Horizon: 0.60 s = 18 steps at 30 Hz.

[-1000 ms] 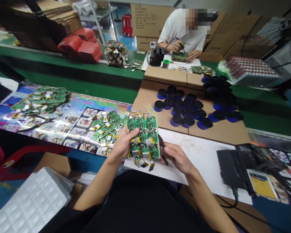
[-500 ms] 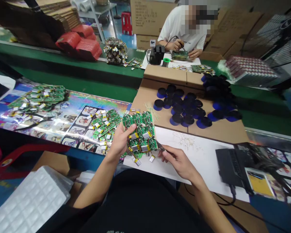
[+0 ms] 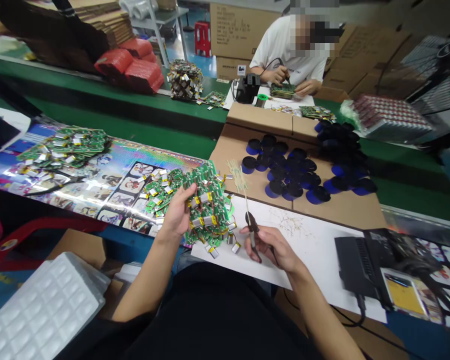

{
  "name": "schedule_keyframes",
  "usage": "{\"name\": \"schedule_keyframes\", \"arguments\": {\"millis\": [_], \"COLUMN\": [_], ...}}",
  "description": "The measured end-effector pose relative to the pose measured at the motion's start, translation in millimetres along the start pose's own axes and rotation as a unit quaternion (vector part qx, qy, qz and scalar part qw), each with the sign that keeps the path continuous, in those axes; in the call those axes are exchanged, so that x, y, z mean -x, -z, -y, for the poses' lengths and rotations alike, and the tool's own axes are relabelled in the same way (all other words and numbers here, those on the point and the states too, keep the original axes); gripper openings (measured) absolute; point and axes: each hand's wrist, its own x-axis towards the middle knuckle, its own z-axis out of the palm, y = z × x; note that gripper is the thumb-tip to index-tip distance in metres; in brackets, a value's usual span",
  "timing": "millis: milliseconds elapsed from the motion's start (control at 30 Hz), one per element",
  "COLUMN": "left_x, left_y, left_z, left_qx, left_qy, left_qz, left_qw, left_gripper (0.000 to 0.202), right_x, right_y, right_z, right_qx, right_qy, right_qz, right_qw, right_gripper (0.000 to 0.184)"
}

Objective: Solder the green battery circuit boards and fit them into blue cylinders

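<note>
My left hand (image 3: pixel 178 212) is closed round a panel of green circuit boards (image 3: pixel 208 200) with small silver batteries on yellow tabs, held tilted above the bench edge. Several batteries dangle from it on wires. To its right, my right hand (image 3: pixel 270 247) grips small dark cutters (image 3: pixel 252 227), jaws pointing up, over a white paper sheet (image 3: pixel 303 250). A loose heap of the same boards (image 3: pixel 161 190) lies just left of the held panel.
Another board pile (image 3: pixel 65 150) lies far left on the printed mat. Blue-and-black round parts (image 3: pixel 292 170) cover the cardboard ahead. A black unit (image 3: pixel 360 260) sits right, white foam tray (image 3: pixel 41 310) lower left. Across the green bench a person (image 3: pixel 290 55) solders.
My left hand has swung the board panel left and tipped it toward the loose heap. My right hand has come off the panel's edge and now holds the cutters apart from it.
</note>
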Motion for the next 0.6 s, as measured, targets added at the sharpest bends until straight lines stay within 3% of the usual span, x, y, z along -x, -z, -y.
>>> {"name": "schedule_keyframes", "arguments": {"millis": [67,100,233,333,500,600], "left_x": [-2,-1,8,16,20,17], "left_y": [10.0,14.6,27.3,33.7,43.9,42.2], "left_z": [-9,-12,-17,-17,-22,-25], "left_qx": [0.003,-0.003,-0.064,-0.121,-0.247,-0.314], "left_qy": [-0.011,-0.012,0.01,0.018,-0.047,-0.058], "left_qz": [-0.03,-0.034,-0.014,0.04,0.149,0.204], "left_qw": [0.999,0.999,0.998,0.992,0.956,0.925], "left_gripper": [0.045,0.043,0.043,0.043,0.034,0.033], "right_x": [-11,-18,-51,-70,-72,-69], "right_y": [10,14,24,25,30,25], "right_z": [22,35,75,86,87,91], "right_qx": [0.149,0.237,0.542,0.644,0.667,0.693], "right_qy": [0.002,0.003,-0.037,-0.097,-0.154,-0.186], "right_qz": [-0.051,-0.08,-0.157,-0.177,-0.156,-0.148], "right_qw": [0.987,0.968,0.825,0.738,0.712,0.681], "right_gripper": [0.05,0.048,0.043,0.045,0.049,0.05]}}
